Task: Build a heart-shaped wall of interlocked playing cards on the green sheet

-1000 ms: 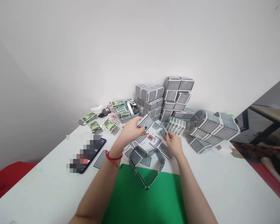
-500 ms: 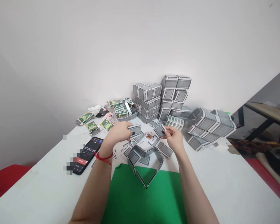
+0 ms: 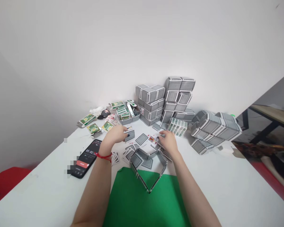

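Note:
My left hand (image 3: 115, 135), with a red string at the wrist, is closed on a small stack of grey-backed playing cards (image 3: 129, 135) held low over the white table (image 3: 38, 189). My right hand (image 3: 168, 142) reaches down with fingers curled onto the loose cards (image 3: 142, 139) scattered face down, beside a face-up court card (image 3: 152, 139). Whether it grips one is hidden. Just in front of both hands stands a heart-shaped wall of upright cards (image 3: 148, 164), partly on a green sheet (image 3: 142, 205).
Stacked grey card cubes (image 3: 167, 99) stand against the wall, with more toppled ones (image 3: 214, 129) to the right. Green card boxes (image 3: 109, 118) lie at the back left. A phone (image 3: 85, 157) showing a timer lies left of my arm. A red seat (image 3: 4, 186) sits beyond the table's left edge.
Both hands dropped from above the cards toward the table. The left moved left with its stack; the right, which pinched one card, lowered onto the scattered cards.

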Available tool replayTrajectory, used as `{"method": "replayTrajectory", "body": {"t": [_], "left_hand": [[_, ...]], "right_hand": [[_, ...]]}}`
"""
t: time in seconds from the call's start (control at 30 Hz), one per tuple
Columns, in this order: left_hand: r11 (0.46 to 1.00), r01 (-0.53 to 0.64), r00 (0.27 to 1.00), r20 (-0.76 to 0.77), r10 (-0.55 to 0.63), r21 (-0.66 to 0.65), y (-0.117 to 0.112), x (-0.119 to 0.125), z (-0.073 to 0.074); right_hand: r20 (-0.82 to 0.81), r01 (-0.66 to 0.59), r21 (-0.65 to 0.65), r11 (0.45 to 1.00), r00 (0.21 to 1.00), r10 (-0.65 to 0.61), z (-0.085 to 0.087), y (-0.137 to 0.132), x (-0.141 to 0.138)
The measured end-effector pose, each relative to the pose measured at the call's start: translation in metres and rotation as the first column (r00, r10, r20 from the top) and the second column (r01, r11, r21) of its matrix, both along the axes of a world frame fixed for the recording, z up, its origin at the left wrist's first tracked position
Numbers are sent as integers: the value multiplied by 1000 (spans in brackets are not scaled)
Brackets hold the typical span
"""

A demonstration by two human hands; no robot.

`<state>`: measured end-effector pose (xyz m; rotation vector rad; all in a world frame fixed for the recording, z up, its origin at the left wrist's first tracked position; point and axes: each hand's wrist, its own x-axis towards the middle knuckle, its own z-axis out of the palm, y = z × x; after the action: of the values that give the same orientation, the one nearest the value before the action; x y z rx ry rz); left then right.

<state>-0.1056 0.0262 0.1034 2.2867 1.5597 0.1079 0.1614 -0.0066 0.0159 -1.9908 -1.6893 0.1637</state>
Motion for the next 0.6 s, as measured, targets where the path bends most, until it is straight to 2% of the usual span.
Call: {"method": "replayTrajectory", "body": {"t": [0.1, 0.2, 0.3, 0.47, 0.6], "left_hand": [[999, 34, 999, 7, -34, -28, -1, 1, 0], [998, 58, 998, -2, -58, -23, -3, 1, 1], [998, 55, 998, -13, -55, -23, -4, 1, 1], [997, 75, 997, 11, -75, -10, -1, -5, -1], [999, 51, 999, -11, -50, 19, 3, -10, -3]], "right_hand": [[-48, -209, -181, 961, 978, 203, 9, 23, -28], [67, -279, -293, 915, 948, 311, 13, 42, -51], [105, -282, -319, 905, 938, 330, 11, 53, -60], [82, -292, -371, 882, 935, 344, 5, 57, -52], [62, -271, -360, 892, 948, 313, 0, 56, -53]]}}
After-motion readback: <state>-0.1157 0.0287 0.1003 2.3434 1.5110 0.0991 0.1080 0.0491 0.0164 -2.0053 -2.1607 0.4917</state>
